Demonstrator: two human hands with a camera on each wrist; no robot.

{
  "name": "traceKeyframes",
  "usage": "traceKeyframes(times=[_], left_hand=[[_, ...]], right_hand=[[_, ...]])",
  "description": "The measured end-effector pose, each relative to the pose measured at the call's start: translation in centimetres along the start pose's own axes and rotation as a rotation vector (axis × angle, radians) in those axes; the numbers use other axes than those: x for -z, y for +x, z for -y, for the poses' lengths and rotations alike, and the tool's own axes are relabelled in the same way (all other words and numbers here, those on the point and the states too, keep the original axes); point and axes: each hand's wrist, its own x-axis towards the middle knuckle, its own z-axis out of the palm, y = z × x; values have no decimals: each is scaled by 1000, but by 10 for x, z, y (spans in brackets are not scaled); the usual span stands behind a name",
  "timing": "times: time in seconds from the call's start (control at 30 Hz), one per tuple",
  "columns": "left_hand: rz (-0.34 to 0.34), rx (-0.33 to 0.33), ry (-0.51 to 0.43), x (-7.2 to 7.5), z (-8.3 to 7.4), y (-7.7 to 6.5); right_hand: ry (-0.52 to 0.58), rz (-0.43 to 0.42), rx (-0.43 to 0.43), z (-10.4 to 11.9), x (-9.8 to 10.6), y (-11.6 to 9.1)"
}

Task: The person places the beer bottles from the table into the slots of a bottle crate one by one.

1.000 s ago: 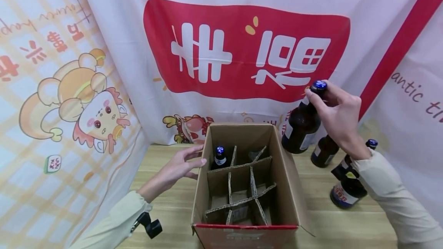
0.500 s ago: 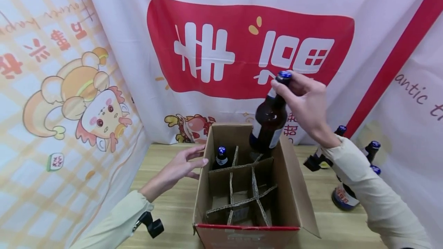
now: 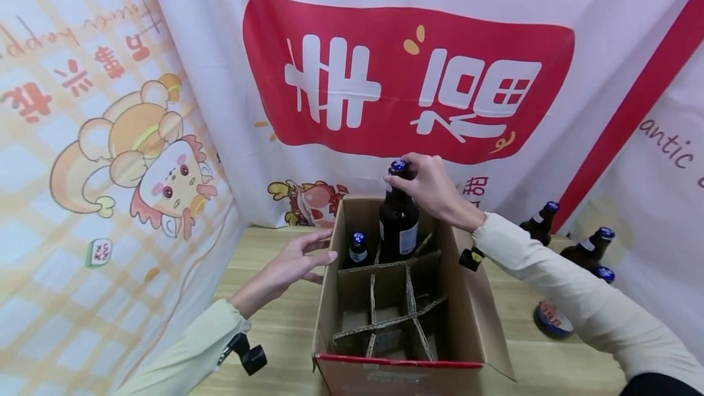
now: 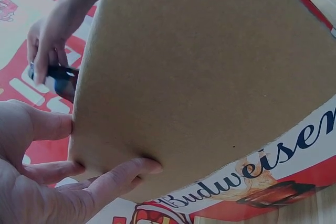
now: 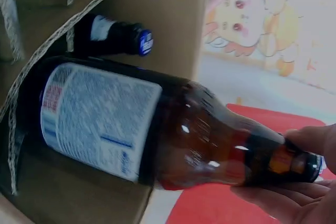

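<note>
My right hand (image 3: 434,188) grips a brown beer bottle (image 3: 398,225) by its neck, just under the blue cap. The bottle is nearly upright, its lower part inside the back row of a divided cardboard box (image 3: 459,310). To its left, a second capped bottle (image 3: 357,254) stands in the back left compartment. In the right wrist view, the held bottle's pale label (image 5: 100,119) faces the camera, and its base is down among the dividers. My left hand (image 3: 291,264) touches the box's left wall from outside, fingers spread; the left wrist view shows its fingertips against the cardboard (image 4: 199,66).
Several capped bottles (image 3: 588,249) stand on the wooden table (image 3: 539,365) to the right, partly behind my right sleeve. Cardboard dividers (image 3: 409,289) split the box. A box flap (image 3: 492,322) sticks out on its right side. Printed cloth (image 3: 407,78) hangs behind.
My right hand has carried the bottle left from beside the box, over the right wall, then lowered it into the back row. The left hand has stayed on the left wall.
</note>
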Motion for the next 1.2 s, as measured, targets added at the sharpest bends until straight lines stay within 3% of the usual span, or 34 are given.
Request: traceKeyframes(times=[0.27,0.5,0.77,1.0,1.2], left_hand=[[2,-9,7,1,-2,0],[1,-16,1,3,-3,0],[11,-22,-9,1,1,-1],[16,-28,-23,-1,3,1],[13,-28,-22,1,2,0]], right_hand=[[-86,214,-42,1,-10,10],[-178,352,-68,-5,-17,12],[-209,658,-260,-20,-37,3],[-148,807,-403,-23,-42,3],[-238,849,-397,-21,-41,12]])
